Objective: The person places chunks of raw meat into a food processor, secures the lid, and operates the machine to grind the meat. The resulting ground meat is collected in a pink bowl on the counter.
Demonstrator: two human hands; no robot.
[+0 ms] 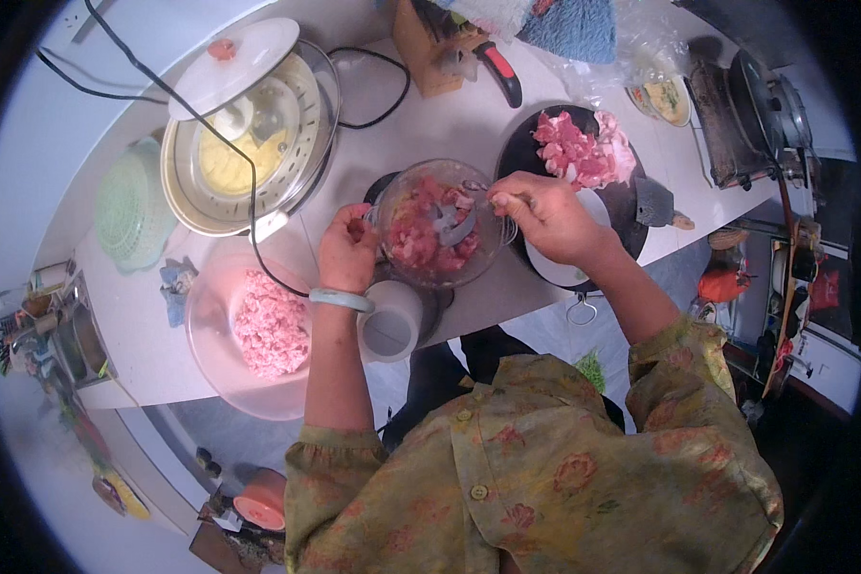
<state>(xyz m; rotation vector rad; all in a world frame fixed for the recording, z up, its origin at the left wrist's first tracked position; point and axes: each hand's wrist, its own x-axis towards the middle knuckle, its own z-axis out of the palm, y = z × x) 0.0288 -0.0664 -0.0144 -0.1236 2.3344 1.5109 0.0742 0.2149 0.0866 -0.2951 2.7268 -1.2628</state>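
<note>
A clear food-chopper bowl (441, 276) stands before me with chunks of raw meat (415, 240) around its blade (457, 235). My left hand (348, 250) grips the bowl's left side handle. Between the fingers of my right hand (549, 219) is a metal spoon (473, 186), its head inside the bowl over the meat. Below my right hand, a white plate (594, 204) lies partly hidden on a round black board (516, 161). Cut raw meat (581, 149) is heaped at that board's far side. Beside my left forearm, a pink translucent basin (212, 351) contains minced meat (273, 323).
A white cylindrical appliance part (391, 326) stands near the counter's front edge. A black cord (252, 201) hangs past a steamer (179, 194) with a tilted lid (240, 64). A cleaver (656, 202) rests at the board's right. A red-and-black handle (501, 72) sticks out by the wooden block (412, 54).
</note>
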